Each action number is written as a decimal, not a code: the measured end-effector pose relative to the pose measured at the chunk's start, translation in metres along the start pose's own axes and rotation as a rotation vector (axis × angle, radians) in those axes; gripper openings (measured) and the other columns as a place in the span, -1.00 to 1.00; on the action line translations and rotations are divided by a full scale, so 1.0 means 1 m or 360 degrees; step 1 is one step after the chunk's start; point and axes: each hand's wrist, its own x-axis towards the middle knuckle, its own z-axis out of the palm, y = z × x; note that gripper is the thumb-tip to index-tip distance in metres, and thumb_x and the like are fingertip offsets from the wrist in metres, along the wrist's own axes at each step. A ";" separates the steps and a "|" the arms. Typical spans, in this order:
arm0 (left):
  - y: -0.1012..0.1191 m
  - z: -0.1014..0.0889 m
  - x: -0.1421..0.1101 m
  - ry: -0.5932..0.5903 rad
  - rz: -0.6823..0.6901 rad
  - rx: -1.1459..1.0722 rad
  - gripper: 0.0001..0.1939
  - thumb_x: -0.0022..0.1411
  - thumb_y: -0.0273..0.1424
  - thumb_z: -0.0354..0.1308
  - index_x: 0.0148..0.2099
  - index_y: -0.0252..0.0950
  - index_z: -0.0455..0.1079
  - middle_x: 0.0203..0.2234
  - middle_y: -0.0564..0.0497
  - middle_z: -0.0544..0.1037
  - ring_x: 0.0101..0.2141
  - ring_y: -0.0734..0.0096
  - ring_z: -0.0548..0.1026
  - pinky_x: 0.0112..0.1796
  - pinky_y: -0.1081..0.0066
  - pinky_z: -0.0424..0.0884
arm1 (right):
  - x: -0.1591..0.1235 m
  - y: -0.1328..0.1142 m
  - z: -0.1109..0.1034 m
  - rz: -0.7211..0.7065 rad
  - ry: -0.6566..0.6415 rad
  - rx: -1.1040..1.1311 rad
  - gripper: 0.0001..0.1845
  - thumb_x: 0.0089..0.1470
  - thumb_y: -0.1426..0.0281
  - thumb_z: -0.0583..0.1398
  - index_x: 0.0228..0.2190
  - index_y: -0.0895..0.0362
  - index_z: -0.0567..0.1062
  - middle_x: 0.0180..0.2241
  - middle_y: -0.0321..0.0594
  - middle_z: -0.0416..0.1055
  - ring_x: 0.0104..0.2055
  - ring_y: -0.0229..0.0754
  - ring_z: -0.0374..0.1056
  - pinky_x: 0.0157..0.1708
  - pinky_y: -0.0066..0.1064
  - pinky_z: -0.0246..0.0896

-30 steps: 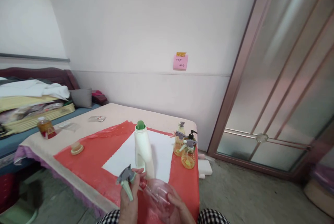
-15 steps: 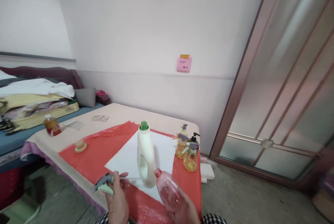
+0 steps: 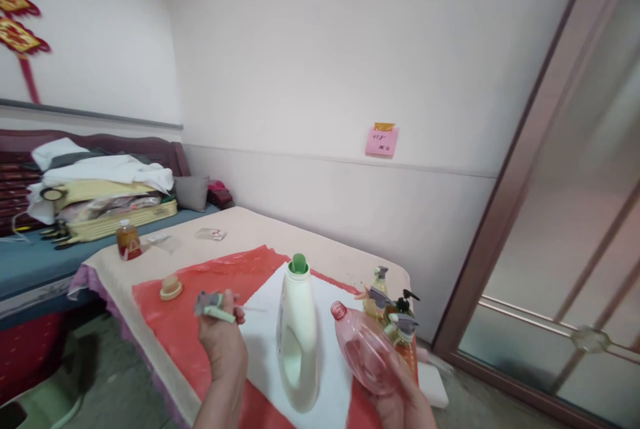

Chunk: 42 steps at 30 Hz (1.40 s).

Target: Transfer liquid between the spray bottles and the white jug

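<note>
In my left hand (image 3: 223, 342) is a spray trigger head (image 3: 214, 304), grey and pale green, its thin tube pointing right. My right hand (image 3: 403, 396) is wrapped round a clear pink bottle (image 3: 364, 349), tilted with its uncapped neck toward the upper left. Between my hands stands a cream jug (image 3: 299, 329) with a handle hole and a green spout (image 3: 299, 264), upright on a white sheet (image 3: 260, 336). Left of it, a beige cap (image 3: 171, 287) lies on red plastic sheeting (image 3: 200, 276). My fingertips on the pink bottle are partly hidden.
Several spray and pump bottles (image 3: 404, 330) cluster at the table's right edge, partly behind the pink bottle. A bottle of amber liquid (image 3: 129, 240) and a flat clear packet (image 3: 211, 234) are at the far left. Beyond is a bed with folded bedding (image 3: 110, 179); a sliding door (image 3: 560, 269) stands right.
The view has turned left and the things appear shifted right. My left hand has risen with the trigger head. The pink bottle has moved farther from the jug and tilts more.
</note>
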 end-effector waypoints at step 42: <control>-0.013 0.028 0.019 -0.0483 -0.0469 0.0313 -0.81 0.03 -0.27 0.24 -0.48 -0.25 0.37 -0.66 0.18 0.25 -0.56 0.54 0.18 -0.52 0.50 0.14 | 0.064 -0.078 0.154 -0.0981 -0.0064 -0.2367 -0.21 -0.15 -0.03 0.32 0.10 -0.07 0.29 0.04 -0.15 0.36 -0.06 0.08 0.37 -0.15 -0.09 0.35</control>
